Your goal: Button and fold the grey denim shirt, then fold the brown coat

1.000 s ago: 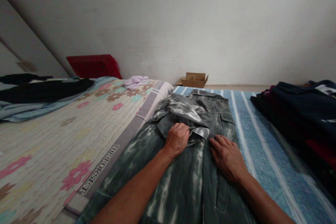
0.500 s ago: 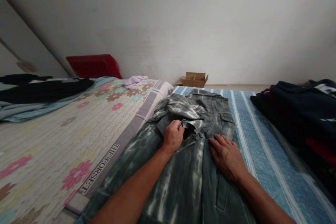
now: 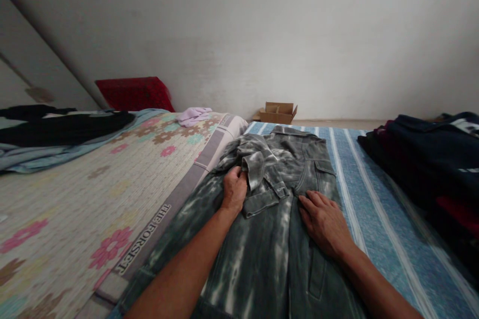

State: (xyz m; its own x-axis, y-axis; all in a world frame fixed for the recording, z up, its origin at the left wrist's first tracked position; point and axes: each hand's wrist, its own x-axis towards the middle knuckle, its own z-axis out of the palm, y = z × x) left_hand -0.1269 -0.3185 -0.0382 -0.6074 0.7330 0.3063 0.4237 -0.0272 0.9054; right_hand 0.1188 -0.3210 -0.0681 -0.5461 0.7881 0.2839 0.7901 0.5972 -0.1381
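A grey-green tie-dyed denim jacket [image 3: 262, 254] lies spread on the bed, its collar toward the wall. One sleeve is bunched over the chest, with its cuff [image 3: 262, 203] lying across the front. My left hand [image 3: 235, 190] is closed on the folded sleeve fabric at the left of the cuff; its fingertips are partly hidden by the cloth. On the right, my right hand [image 3: 324, 219] rests flat on the jacket front below the chest pocket, fingers spread a little.
Beneath are a floral mat [image 3: 149, 179] and a blue striped sheet [image 3: 374, 199]. Dark folded clothes [image 3: 422, 159] are piled at right, more clothes [image 3: 67, 129] at far left. A lilac cloth [image 3: 193, 116], a red box-like object [image 3: 134, 94] and an open carton [image 3: 279, 112] stand near the wall.
My left hand has moved a little left with the sleeve fabric. The cuff, which gaped open before, now lies flatter across the front. My right hand has stayed in place.
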